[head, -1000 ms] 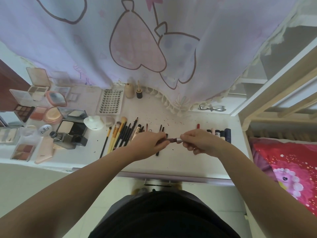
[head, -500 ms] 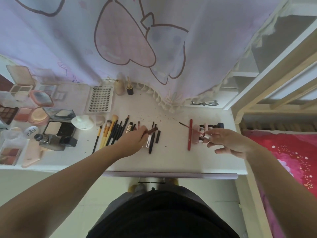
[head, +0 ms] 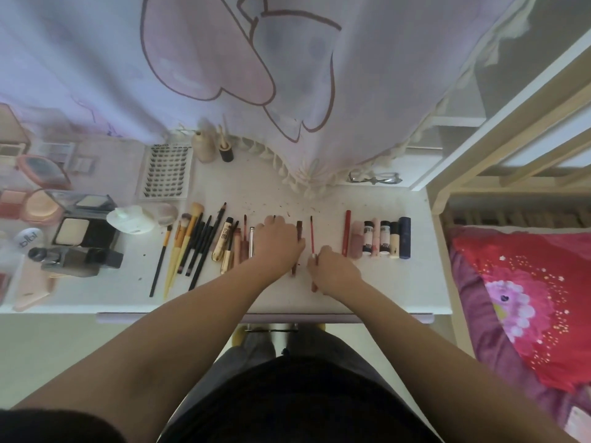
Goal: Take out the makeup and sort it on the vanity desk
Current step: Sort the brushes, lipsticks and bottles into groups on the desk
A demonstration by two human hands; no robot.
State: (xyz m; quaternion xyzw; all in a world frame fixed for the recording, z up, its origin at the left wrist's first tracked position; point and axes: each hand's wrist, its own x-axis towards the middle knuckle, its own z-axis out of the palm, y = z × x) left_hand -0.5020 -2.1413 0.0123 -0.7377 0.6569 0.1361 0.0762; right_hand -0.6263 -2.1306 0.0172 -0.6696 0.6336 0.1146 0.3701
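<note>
On the white vanity desk (head: pixel 383 292) the makeup lies in rows. My left hand (head: pixel 277 246) rests palm down on several dark pencils, with its thumb side against a brown liner (head: pixel 299 228) that it seems to grip. My right hand (head: pixel 334 274) pinches a thin red liner wand (head: pixel 311 233), which lies pointing away from me just right of the brown liner. Further right are a red pencil (head: pixel 347 231) and a row of small tubes (head: pixel 380 241) ending in a navy tube (head: pixel 404 233).
Makeup brushes (head: pixel 192 241) and gold tubes (head: pixel 222 241) lie left of my hands. A lash tray (head: pixel 166 172), open compacts (head: pixel 84 231) and bottles fill the left side. Glasses (head: pixel 374 179) sit at the back under the hanging curtain (head: pixel 224 59). A bed (head: pixel 524 298) borders the right.
My hands held one liner together, pulled it apart, then came down to the desk. The left now lies on the pencil row; the right has brought the red wand beside it.
</note>
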